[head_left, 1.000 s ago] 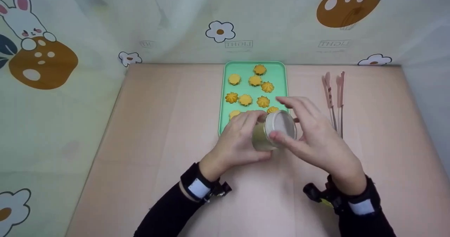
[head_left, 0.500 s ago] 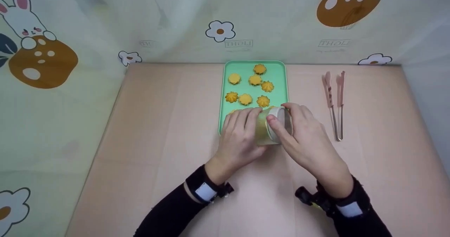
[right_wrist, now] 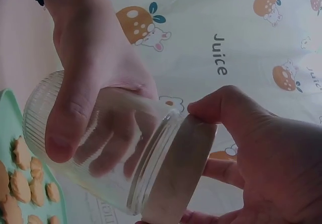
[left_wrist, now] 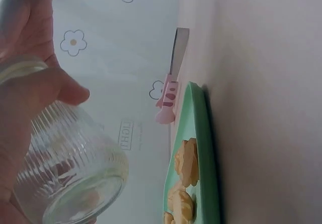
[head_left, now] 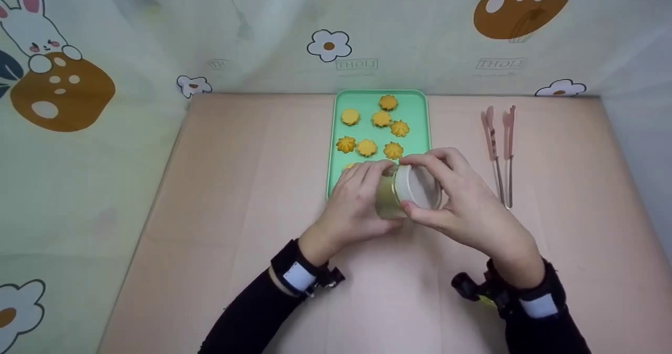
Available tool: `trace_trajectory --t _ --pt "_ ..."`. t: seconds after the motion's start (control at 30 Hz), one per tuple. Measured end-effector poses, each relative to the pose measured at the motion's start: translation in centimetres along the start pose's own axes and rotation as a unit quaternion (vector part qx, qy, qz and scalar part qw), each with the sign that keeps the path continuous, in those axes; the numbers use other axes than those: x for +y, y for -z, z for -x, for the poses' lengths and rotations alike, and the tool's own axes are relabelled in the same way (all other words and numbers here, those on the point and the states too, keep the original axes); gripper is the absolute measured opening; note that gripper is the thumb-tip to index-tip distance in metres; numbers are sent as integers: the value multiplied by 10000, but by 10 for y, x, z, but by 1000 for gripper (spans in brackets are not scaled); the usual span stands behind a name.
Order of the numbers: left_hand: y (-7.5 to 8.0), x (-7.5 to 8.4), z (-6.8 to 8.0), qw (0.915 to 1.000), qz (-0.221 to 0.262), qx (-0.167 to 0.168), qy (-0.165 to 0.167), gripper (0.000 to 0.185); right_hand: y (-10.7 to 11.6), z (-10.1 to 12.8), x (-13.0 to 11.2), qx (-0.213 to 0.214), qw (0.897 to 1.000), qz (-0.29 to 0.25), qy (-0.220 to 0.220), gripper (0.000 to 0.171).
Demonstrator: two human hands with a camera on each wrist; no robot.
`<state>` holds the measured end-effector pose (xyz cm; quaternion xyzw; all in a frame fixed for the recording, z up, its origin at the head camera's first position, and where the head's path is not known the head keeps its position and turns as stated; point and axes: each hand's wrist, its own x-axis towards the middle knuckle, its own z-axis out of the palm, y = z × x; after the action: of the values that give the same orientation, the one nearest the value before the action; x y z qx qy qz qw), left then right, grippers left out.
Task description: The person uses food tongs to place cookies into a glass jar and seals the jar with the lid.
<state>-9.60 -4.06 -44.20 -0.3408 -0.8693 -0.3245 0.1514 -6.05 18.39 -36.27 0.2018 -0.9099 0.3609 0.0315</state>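
Observation:
My left hand (head_left: pixel 349 207) is wrapped round a clear glass jar (head_left: pixel 387 199), thumb on one side and fingers on the other. Fine ribs run along the glass (left_wrist: pixel 70 158), and no contents show through it. The jar is held tilted above the near end of a green tray, its top facing right. A whitish round lid (right_wrist: pixel 178 168) sits on its mouth. Thumb and fingertips of my right hand (head_left: pixel 472 207) grip this lid at its rim. In the left wrist view the right hand is mostly hidden behind the jar and left hand.
The green tray (head_left: pixel 362 100) lies at the back middle of the table (head_left: pixel 236 186), with several flower-shaped cookies (head_left: pixel 366 148) spread over it. Right of the tray lie tongs (head_left: pixel 508 144) with pink tips. A patterned sheet (head_left: pixel 262 33) rises along the table's back and left edges.
My right fingers, spread around the lid earlier, closed over it and now hold its rim at another spot. Both hands and the jar shifted slightly right, then back left.

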Motion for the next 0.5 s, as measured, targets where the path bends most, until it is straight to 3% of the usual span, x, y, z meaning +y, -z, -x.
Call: trace_trajectory --t 0.27,0.5 --pt "5 -8 -3 9958 641 -650 -45 85 6 -2 10 -198 9950 -72 979 60" --pt "11 -14 -3 9745 1606 -1562 107 84 13 -1 15 -778 9817 -418 1688 63"
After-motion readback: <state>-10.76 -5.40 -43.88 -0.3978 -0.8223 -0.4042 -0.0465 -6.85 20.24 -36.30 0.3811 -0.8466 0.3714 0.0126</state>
